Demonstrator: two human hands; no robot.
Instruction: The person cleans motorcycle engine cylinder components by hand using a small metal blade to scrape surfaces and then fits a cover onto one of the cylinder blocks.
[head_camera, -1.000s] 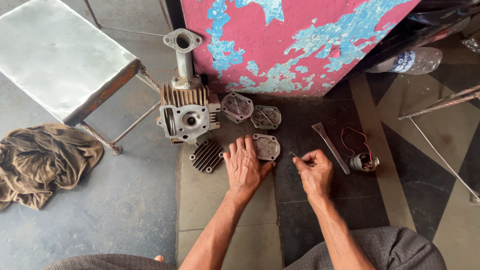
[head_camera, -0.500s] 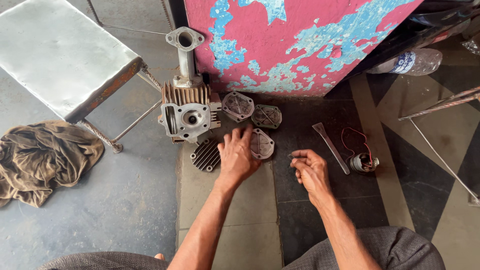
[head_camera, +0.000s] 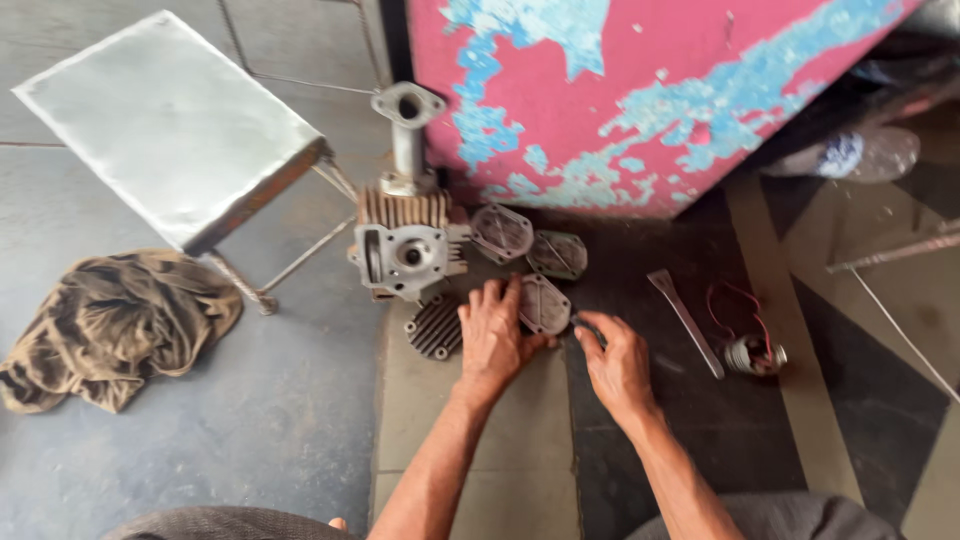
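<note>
Far right on the floor, beside the pink and blue panel (head_camera: 640, 90), a clear plastic bottle (head_camera: 865, 155) lies on its side, with a white and blue label (head_camera: 843, 155) wrapped round its middle. I see no other packages, signs or screens.

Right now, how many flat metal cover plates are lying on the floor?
3: one beside the finned engine part, one just right of it, and one partly under the left hand. More may be hidden.

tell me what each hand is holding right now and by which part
The left hand lies flat, palm down, on the floor, its fingers touching the left edge of a small metal cover plate. The right hand pinches something tiny at its fingertips; what cannot be told.
</note>
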